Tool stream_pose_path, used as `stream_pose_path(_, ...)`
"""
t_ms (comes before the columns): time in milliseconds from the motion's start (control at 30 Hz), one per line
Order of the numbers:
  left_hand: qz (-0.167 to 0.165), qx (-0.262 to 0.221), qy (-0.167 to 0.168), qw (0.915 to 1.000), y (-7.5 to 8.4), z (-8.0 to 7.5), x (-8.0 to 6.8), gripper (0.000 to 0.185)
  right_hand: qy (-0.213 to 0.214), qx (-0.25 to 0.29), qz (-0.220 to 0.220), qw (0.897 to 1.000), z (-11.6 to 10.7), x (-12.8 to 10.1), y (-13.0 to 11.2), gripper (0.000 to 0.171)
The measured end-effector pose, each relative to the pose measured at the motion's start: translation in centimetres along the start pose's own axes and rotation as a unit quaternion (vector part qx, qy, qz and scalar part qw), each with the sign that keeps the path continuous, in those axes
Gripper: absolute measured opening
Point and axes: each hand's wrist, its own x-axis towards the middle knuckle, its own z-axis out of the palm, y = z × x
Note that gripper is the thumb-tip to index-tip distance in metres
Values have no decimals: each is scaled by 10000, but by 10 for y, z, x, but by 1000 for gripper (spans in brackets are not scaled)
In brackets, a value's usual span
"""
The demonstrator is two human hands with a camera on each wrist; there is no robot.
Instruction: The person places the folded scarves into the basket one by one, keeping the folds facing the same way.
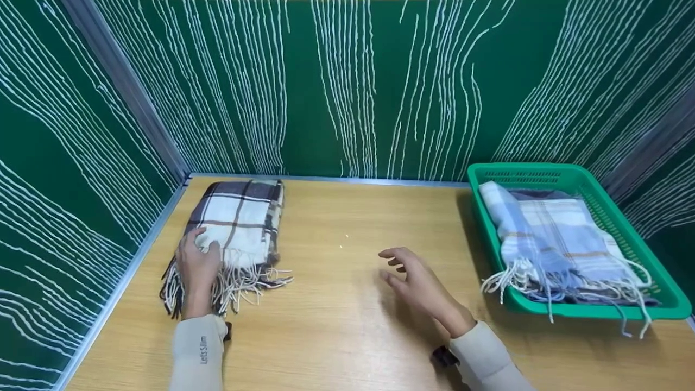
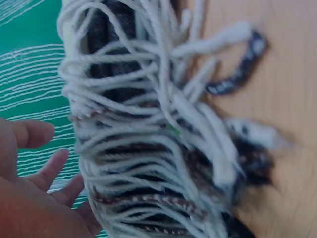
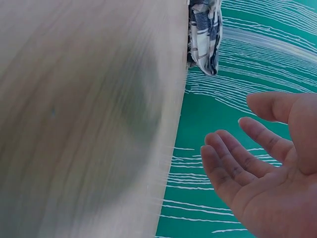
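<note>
Head view, left hand: the left hand (image 1: 198, 264) lies with relaxed fingers on the fringed near end of the brown plaid scarf (image 1: 241, 220), which sits folded on the tabletop (image 1: 347, 304), close to the left wall.
Head view, right hand: the right hand (image 1: 418, 282) hovers wide and empty above bare wood, well apart from the scarf.
Head view, step: the scarf looks folded and being patted flat; the next move probably calls for a grip on its bundle.
Head view, room: a green basket (image 1: 613, 310) with a blue plaid scarf (image 1: 554, 233) stands to the right of the right hand; open wood lies between both hands.
Left wrist view: fringe (image 2: 163, 148) fills the frame, the fingers (image 2: 47, 171) straight beside it.
Right wrist view: the palm is open, fingers (image 3: 233, 163) loosely spread, the scarf (image 3: 204, 34) far beyond them.
</note>
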Motion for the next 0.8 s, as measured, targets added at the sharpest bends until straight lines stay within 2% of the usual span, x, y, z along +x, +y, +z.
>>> stream_pose_path(267, 3, 867, -403, 9954, -9, -2, 4, 60, -213, 65, 102, 9997, 8, 4, -1, 33)
stream_pose_path(567, -28, 1359, -944, 9862, -8, -11, 6, 64, -308, 31, 131, 9994, 10, 7, 1, 36)
stream_pose_path(667, -49, 1391, -831, 9868, -7, -13, 4, 58, -327, 9, 207, 9992, 11, 7, 0, 35)
stream_pose_path(800, -120, 1422, -440, 9888, -9, -12, 1, 46, -360, 59, 261, 9990, 12, 8, -1, 36)
